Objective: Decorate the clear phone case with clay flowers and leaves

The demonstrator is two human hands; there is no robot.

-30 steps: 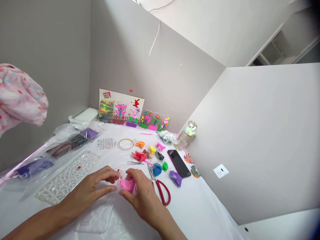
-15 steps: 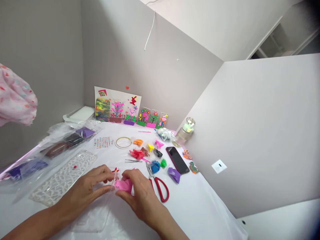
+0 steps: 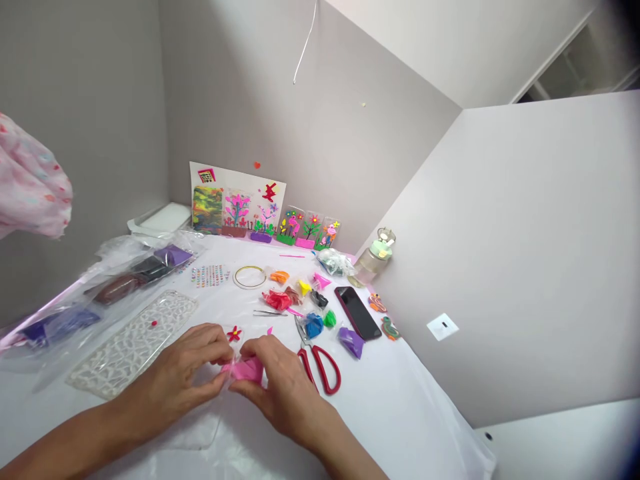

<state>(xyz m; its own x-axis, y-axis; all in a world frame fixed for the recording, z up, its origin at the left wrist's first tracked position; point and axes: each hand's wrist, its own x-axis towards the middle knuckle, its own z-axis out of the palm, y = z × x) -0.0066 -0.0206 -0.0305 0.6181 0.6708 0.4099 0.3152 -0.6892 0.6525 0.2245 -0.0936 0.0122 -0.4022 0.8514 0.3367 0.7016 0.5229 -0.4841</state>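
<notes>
Between my hands is a pink packet of modelling clay [image 3: 249, 370] in a clear wrapper. My right hand [image 3: 280, 380] grips its body between thumb and fingers. My left hand [image 3: 187, 367] pinches the wrapper's left end, where some pink shows at the fingertips. Just beyond my hands lies a small red flower [image 3: 234, 334] with a yellow centre. A bit of pink clay [image 3: 270, 331] shows past my right fingers. Under my hands a clear flat sheet [image 3: 200, 427] is partly hidden by my left forearm.
Red-handled scissors [image 3: 327, 370] lie right of my right hand, beside blue clay [image 3: 314, 325], purple clay [image 3: 351, 342] and a phone [image 3: 357, 312]. Tweezers [image 3: 270, 313] lie beyond. A white lattice phone case [image 3: 135, 343] is at left. Decorated panels [image 3: 310, 230] and a bottle [image 3: 373, 260] stand behind.
My left fingertips have closed in on the wrapper end, with pink showing there. The red flower is now more fully visible. The whole view has shifted slightly.
</notes>
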